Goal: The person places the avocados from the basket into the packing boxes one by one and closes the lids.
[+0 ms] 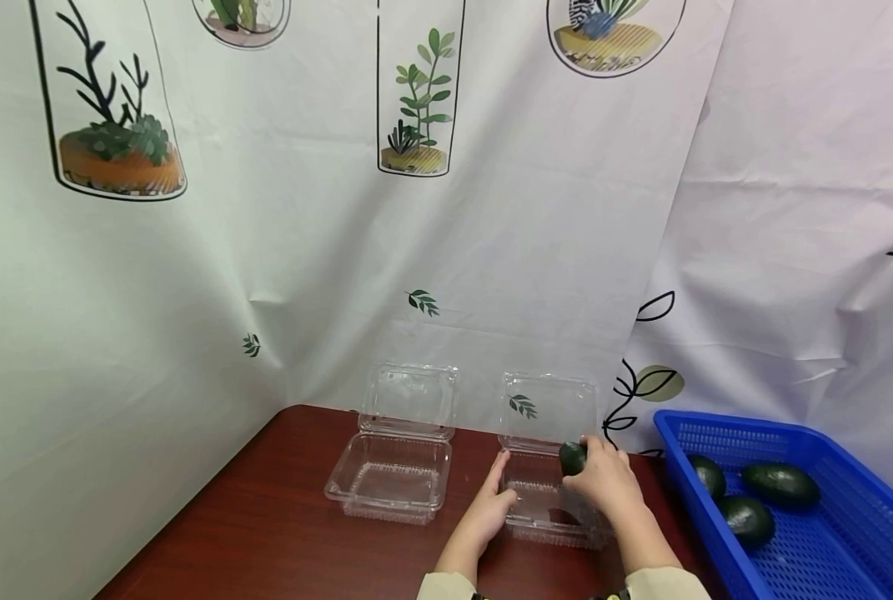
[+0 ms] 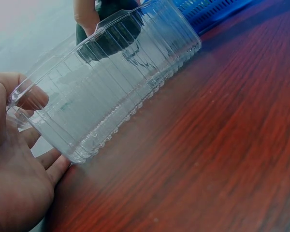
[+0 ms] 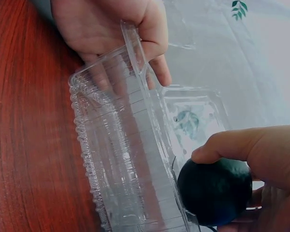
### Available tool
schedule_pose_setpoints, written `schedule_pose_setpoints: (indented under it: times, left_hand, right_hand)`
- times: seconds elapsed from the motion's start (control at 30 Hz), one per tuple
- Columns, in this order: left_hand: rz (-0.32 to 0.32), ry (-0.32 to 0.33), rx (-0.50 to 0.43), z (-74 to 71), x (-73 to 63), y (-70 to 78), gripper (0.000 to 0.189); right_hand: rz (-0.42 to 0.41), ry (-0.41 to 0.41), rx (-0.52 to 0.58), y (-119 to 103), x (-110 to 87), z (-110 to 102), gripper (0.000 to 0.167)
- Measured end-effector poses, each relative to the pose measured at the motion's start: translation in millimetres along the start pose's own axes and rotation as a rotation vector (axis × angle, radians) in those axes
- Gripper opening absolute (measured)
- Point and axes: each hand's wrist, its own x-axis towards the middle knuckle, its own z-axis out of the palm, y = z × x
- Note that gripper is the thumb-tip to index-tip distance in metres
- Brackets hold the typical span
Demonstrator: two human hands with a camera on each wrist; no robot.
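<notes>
My right hand point(image 1: 606, 477) holds a dark green avocado point(image 1: 572, 458) between thumb and fingers, over the right side of a clear plastic clamshell container point(image 1: 544, 527). In the left wrist view, the avocado point(image 2: 111, 36) shows through the container's wall, low behind its rim. My left hand point(image 1: 485, 510) grips this container's left side. Its thumb point(image 2: 34, 96) hooks over the rim while the fingers lie along the outside. The container's lid point(image 1: 554, 408) stands open against the backdrop.
A second clear clamshell container point(image 1: 393, 504) sits open to the left, its lid point(image 1: 408, 398) tipped back. At the right stands a blue plastic basket point(image 1: 851, 475) with three avocados point(image 1: 782, 485) inside. A white printed sheet point(image 1: 491, 250) hangs behind the dark red wooden table point(image 1: 266, 517).
</notes>
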Motion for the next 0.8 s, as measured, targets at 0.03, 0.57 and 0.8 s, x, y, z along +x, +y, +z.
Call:
schedule_pose_setpoints:
  times: [0.03, 0.57, 0.8]
  left_hand:
    - [-0.002, 0.000, 0.000, 0.0, -0.1, -0.3, 0.075]
    - [-0.014, 0.002, -0.007, -0.3, 0.3, -2.5, 0.076]
    - [-0.021, 0.001, -0.004, -0.6, -0.1, -1.7, 0.076]
  right_hand:
    - [0.001, -0.002, -0.001, 0.3, -0.1, 0.6, 0.066]
    - [0.003, -0.014, -0.034, 0.6, -0.8, 4.8, 0.066]
    - [0.009, -0.016, -0.022, -0.7, -3.0, 4.5, 0.064]
